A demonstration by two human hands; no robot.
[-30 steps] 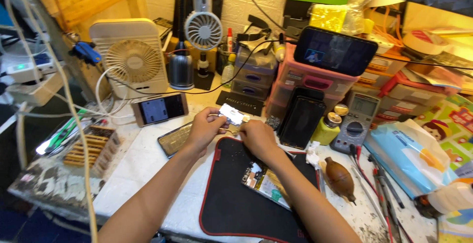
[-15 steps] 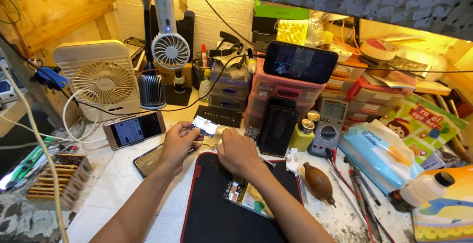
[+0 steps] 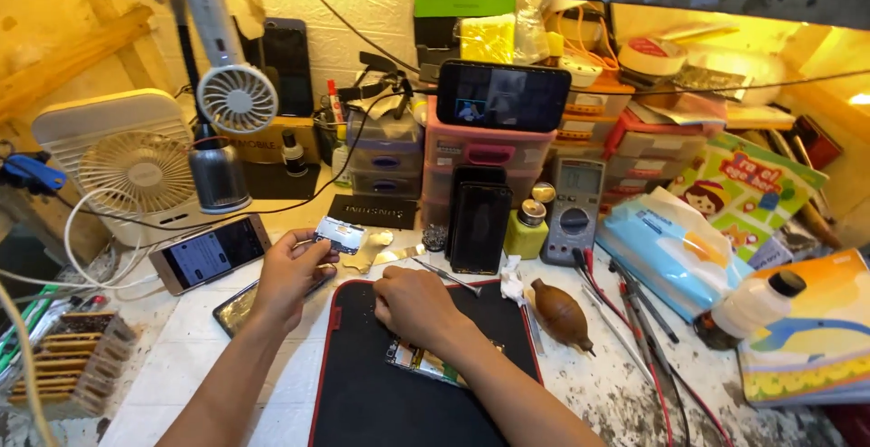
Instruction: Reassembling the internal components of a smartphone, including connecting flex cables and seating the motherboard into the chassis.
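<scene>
Left of centre in the frame, my left hand (image 3: 290,275) is raised a little off the bench and pinches a small silvery phone part (image 3: 341,234), a thin flat plate with a dark patch on it, between thumb and fingertips; the fingers (image 3: 313,249) are closed only as far as the plate's left edge, the rest of it sticking out to the right. It looks very light, stiff but easily bent, and probably fragile, so I judge the bare edges the place to grip it, not the face. Below that hand a dismantled phone (image 3: 237,307) lies flat on the white table (image 3: 195,370), and a lit smartphone (image 3: 208,253) lies further left. At the centre, my right hand (image 3: 415,304) rests knuckles up on the top edge of the black work mat (image 3: 381,402), the fingers curled in nearly to a fist; I cannot tell whether they hold anything. Just beside its wrist a green circuit board (image 3: 419,361) lies on the mat. Right of it, metal tweezers (image 3: 446,276) lie near a brown dust blower (image 3: 562,315).
</scene>
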